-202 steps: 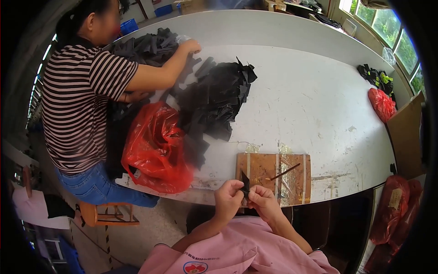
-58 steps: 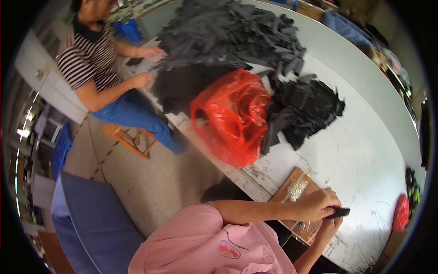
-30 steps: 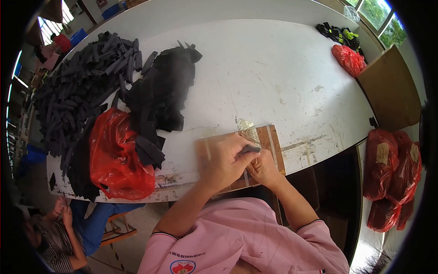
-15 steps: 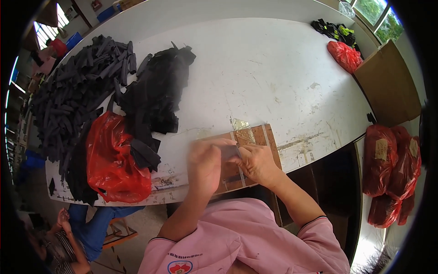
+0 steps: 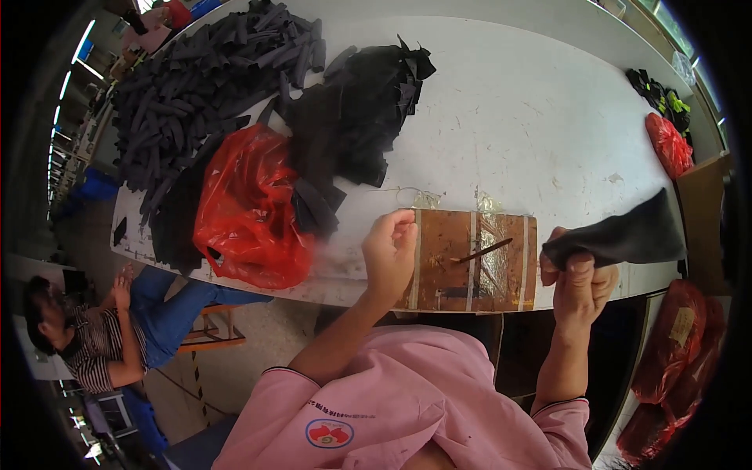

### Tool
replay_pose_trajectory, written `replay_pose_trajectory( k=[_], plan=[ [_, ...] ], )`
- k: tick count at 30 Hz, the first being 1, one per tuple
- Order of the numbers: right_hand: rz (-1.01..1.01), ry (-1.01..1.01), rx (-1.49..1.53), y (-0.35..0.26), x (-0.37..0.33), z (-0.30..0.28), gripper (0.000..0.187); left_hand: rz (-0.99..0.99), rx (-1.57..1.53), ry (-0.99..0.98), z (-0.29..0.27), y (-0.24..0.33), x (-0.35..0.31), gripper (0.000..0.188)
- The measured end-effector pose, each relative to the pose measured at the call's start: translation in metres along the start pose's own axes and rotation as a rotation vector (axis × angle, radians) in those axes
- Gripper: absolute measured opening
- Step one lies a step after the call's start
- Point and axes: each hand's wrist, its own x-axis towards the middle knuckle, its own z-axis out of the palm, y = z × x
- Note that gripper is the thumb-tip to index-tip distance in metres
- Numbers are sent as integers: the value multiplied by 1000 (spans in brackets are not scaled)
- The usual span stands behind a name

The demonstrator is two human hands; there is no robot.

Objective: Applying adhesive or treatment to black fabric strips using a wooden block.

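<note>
My right hand is raised at the right of a brown board, thumb and fingers pinching one end of a dark fabric piece. The piece flares out to the right. My left hand is at the board's left edge, its fingers curled together; whether anything is in them is hidden. Pale strips of tape cross the board, and a thin brown stick-like tool lies slantwise on it.
At the left, a red plastic bag lies beside dark fabric pieces and a heap of rolled grey pieces. Red bags and a cardboard box stand at the right. Another person sits at the lower left.
My hands, together over the board before, are now apart. The right has moved right with the dark fabric piece; the left is at the board's left edge. The whole view has shifted.
</note>
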Motion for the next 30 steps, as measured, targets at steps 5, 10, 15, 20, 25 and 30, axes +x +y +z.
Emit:
replay_pose_trajectory(
  k=[5, 10, 15, 20, 25, 30],
  plan=[
    [255, 281, 83, 41, -58, -48, 46, 208, 458, 181, -46, -27, 16, 30],
    [777, 643, -223, 95, -194, -104, 45, 416, 960, 467, -83, -2, 3, 40],
    [1202, 832, -107, 157, -253, -144, 42, 201, 1134, 350, -103, -40, 30, 28],
    [1367, 445, -212, 206, -284, -183, 29, 400, 913, 260, -71, -36, 43, 22],
    [1161, -79, -469, 132, -188, -95, 24, 391, 693, 122, -46, -41, 56, 23],
    [747, -460, -305, 61, -125, -10, 13, -29, -177, 430, -58, -31, 57, 8]
  ],
)
